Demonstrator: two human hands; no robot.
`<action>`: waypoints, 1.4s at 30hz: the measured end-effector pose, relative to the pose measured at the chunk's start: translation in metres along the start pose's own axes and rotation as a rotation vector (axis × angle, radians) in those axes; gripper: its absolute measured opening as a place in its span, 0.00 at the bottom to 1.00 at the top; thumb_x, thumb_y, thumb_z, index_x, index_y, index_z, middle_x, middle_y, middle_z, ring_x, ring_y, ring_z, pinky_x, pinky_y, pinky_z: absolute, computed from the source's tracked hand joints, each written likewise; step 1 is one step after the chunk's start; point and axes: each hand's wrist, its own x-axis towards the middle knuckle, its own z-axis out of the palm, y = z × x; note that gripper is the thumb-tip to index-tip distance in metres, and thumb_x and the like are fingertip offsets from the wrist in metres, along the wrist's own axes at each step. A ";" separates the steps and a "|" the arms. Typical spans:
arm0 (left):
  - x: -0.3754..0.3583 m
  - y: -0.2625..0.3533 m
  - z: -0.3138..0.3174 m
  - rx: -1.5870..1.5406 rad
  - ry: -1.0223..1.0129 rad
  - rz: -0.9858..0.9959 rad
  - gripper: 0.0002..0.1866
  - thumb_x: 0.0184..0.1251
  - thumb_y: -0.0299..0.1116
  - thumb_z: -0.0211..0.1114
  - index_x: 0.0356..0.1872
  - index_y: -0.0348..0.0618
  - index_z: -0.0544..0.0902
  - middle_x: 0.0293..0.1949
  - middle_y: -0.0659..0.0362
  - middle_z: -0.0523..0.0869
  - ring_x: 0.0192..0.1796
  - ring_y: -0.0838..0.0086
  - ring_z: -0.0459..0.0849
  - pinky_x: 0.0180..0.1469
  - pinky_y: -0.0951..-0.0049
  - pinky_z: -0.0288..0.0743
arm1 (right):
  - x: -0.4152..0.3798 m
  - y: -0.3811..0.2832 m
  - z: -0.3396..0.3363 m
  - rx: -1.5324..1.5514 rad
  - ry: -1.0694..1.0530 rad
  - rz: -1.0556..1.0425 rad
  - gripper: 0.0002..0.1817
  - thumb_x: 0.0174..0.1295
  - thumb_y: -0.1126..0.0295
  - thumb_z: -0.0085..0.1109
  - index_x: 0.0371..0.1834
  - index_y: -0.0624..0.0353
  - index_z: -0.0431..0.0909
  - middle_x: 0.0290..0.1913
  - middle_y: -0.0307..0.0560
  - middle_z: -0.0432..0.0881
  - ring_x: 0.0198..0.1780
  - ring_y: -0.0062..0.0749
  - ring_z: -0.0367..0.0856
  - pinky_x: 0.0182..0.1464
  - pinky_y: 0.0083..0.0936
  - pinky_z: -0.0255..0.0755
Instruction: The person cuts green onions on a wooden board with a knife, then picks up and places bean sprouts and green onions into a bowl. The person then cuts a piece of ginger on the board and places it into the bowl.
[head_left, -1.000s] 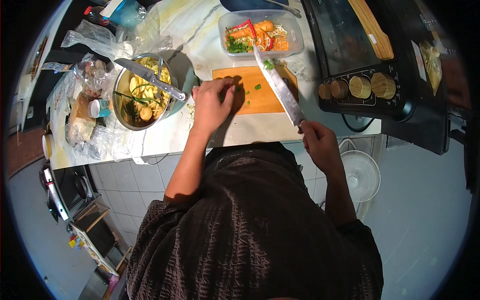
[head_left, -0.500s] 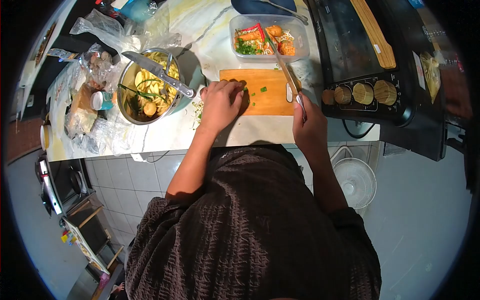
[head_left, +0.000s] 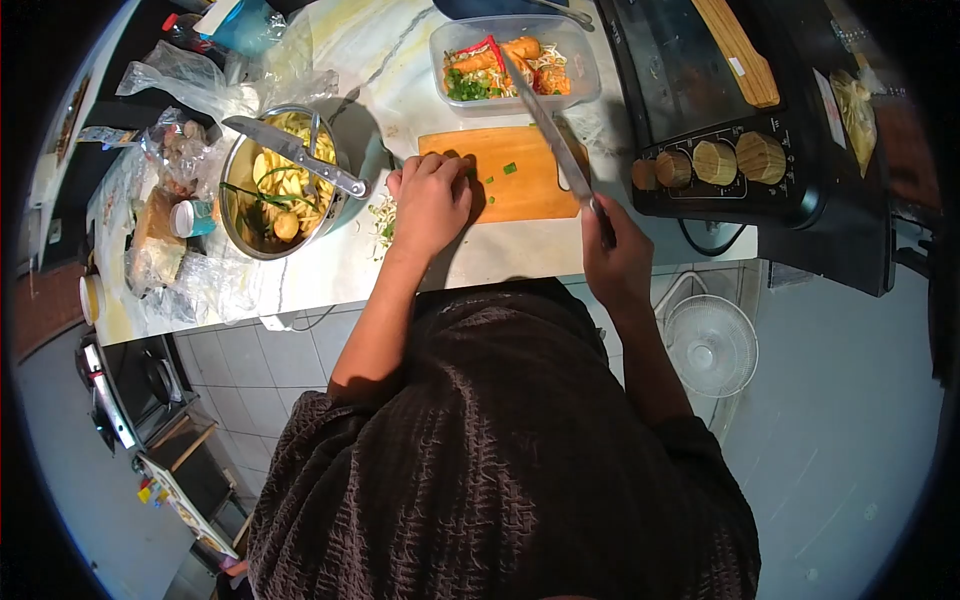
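My right hand (head_left: 617,255) grips a kitchen knife (head_left: 550,130) by its dark handle. The blade slants up and left above the right end of a wooden cutting board (head_left: 530,200), its tip over a plastic container (head_left: 515,108) of noodles, red chili and chopped greens. A few green bits (head_left: 509,168) lie on the board. My left hand (head_left: 432,207) rests at the board's left end with fingers curled together; what is under them is hidden. Bean sprouts (head_left: 384,225) lie on the counter by my left wrist.
To the left stands a metal pot (head_left: 232,215) of cut yellow food, a second knife (head_left: 290,152) lying across its rim. Plastic bags (head_left: 190,80) and a small jar (head_left: 190,218) sit farther left. A black oven with wooden knobs (head_left: 715,163) borders the right side.
The view has shifted slightly, so the counter things appear farther left. My right hand has moved a little to the right of the board, and the knife has turned, showing more blade face.
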 end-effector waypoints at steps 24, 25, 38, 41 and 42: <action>-0.013 0.007 0.005 0.024 -0.042 0.081 0.16 0.58 0.36 0.72 0.49 0.50 0.88 0.44 0.63 0.88 0.55 0.63 0.76 0.62 0.58 0.57 | -0.026 0.049 -0.009 0.042 -0.426 0.303 0.15 0.71 0.61 0.56 0.41 0.64 0.81 0.21 0.51 0.75 0.23 0.29 0.72 0.31 0.30 0.68; -0.013 0.006 0.006 0.025 -0.042 0.077 0.16 0.58 0.36 0.72 0.49 0.50 0.88 0.44 0.63 0.88 0.55 0.63 0.76 0.62 0.58 0.57 | -0.028 0.049 -0.008 0.042 -0.430 0.302 0.15 0.71 0.61 0.56 0.41 0.64 0.81 0.21 0.51 0.75 0.23 0.29 0.72 0.31 0.30 0.68; -0.013 0.004 0.014 -0.035 0.043 0.066 0.10 0.59 0.32 0.72 0.42 0.51 0.89 0.40 0.67 0.88 0.52 0.68 0.77 0.57 0.60 0.58 | -0.042 0.054 0.000 0.182 -0.494 0.267 0.12 0.71 0.65 0.57 0.41 0.66 0.80 0.22 0.42 0.73 0.25 0.20 0.68 0.29 0.24 0.64; -0.013 0.006 0.011 -0.046 0.026 0.090 0.11 0.60 0.32 0.71 0.44 0.51 0.89 0.41 0.66 0.88 0.52 0.67 0.77 0.58 0.60 0.58 | -0.046 0.059 0.004 0.201 -0.484 0.253 0.12 0.72 0.66 0.56 0.41 0.66 0.81 0.22 0.34 0.72 0.27 0.15 0.66 0.30 0.21 0.63; -0.013 0.007 0.010 -0.031 0.020 0.110 0.12 0.59 0.32 0.71 0.45 0.51 0.89 0.42 0.66 0.88 0.53 0.67 0.76 0.59 0.60 0.58 | -0.047 0.058 0.005 0.208 -0.469 0.255 0.12 0.72 0.66 0.56 0.41 0.66 0.81 0.22 0.34 0.72 0.27 0.15 0.67 0.30 0.20 0.63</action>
